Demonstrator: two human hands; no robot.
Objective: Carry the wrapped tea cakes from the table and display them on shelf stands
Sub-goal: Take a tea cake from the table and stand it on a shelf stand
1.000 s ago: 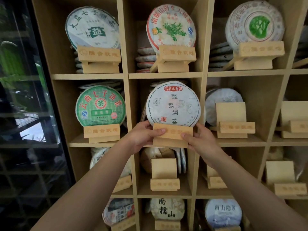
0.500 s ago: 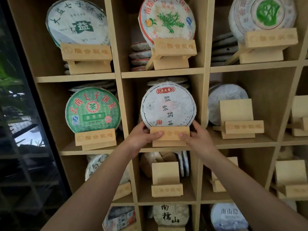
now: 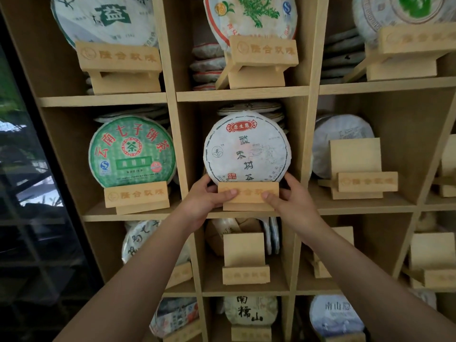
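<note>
Head view looks into a wooden shelf [image 3: 243, 95] of cubbies, where a white-wrapped tea cake [image 3: 247, 147] stands upright on a wooden stand [image 3: 248, 195] in the middle cubby of the centre column. Both hands hold that stand by its ends: the left hand [image 3: 206, 198] has its thumb across the front lip and fingers curled behind, and the right hand [image 3: 287, 198] mirrors it, so each grip is closed on the stand rather than on the cake. The step in hand looks like seating or squaring the loaded stand on its board. Next, I judge, the stand needs settling flat and facing forward, then a gentle release so the cake does not tip. Empty stands [image 3: 355, 169] wait in the cubbies to the right and below.
</note>
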